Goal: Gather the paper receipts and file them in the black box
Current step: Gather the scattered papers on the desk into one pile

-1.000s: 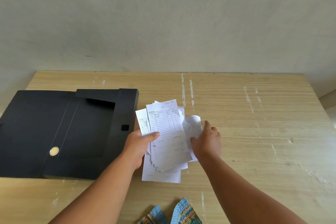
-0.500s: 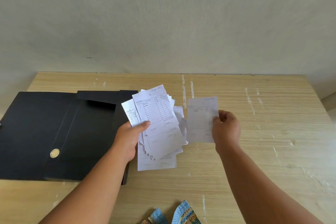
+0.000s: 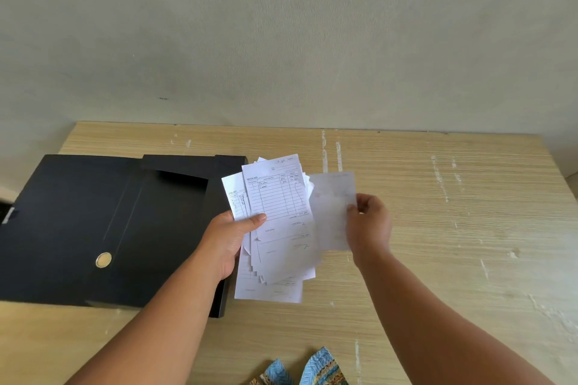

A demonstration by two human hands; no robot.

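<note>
My left hand (image 3: 230, 237) grips a fanned stack of white paper receipts (image 3: 278, 228) above the table, thumb pressed on the top sheet with its printed lines and handwriting. My right hand (image 3: 369, 225) pinches a single receipt (image 3: 330, 206) by its right edge and holds it just to the right of the stack, blurred and overlapping the stack's edge. The black box (image 3: 93, 228) lies open on the table at the left, flap folded out, with a round metal button on its inner panel. Its right wall sits under my left hand.
The wooden table (image 3: 453, 228) carries white paint marks and scratches. A grey wall rises behind its far edge. Blue patterned fabric (image 3: 312, 369) shows at the bottom edge of the view. The table's right edge is near the frame's right side.
My right hand picked a single receipt off the table, lifted it and brought it left toward the stack. My left hand raised the stack slightly.
</note>
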